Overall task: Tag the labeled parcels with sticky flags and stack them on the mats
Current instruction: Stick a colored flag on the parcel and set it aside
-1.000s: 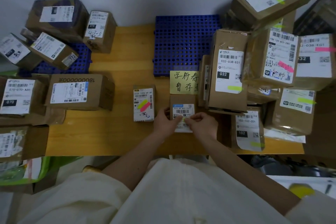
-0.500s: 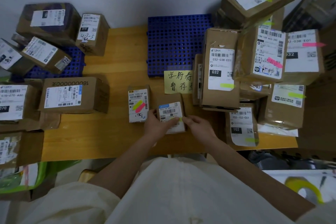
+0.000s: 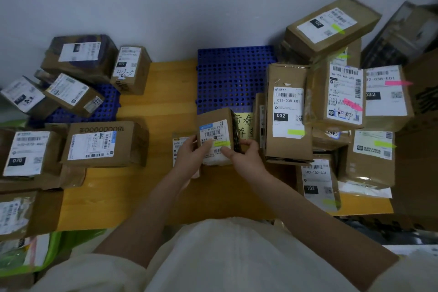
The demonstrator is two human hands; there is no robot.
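Untagged cardboard parcels (image 3: 104, 143) crowd the left of a wooden table (image 3: 151, 187), some on a blue perforated mat (image 3: 104, 111). At centre, the left hand (image 3: 189, 157) and right hand (image 3: 244, 157) grip a small parcel (image 3: 216, 136) from either side, lifted above the tabletop, a yellow-green sticky flag (image 3: 221, 143) on its label. Behind lies a second blue mat (image 3: 233, 78); flagged parcels (image 3: 288, 111) are stacked at right.

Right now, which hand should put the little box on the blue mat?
Probably the right hand: it grips the small flagged parcel on the side nearer the empty blue mat. The left hand sits farther away.
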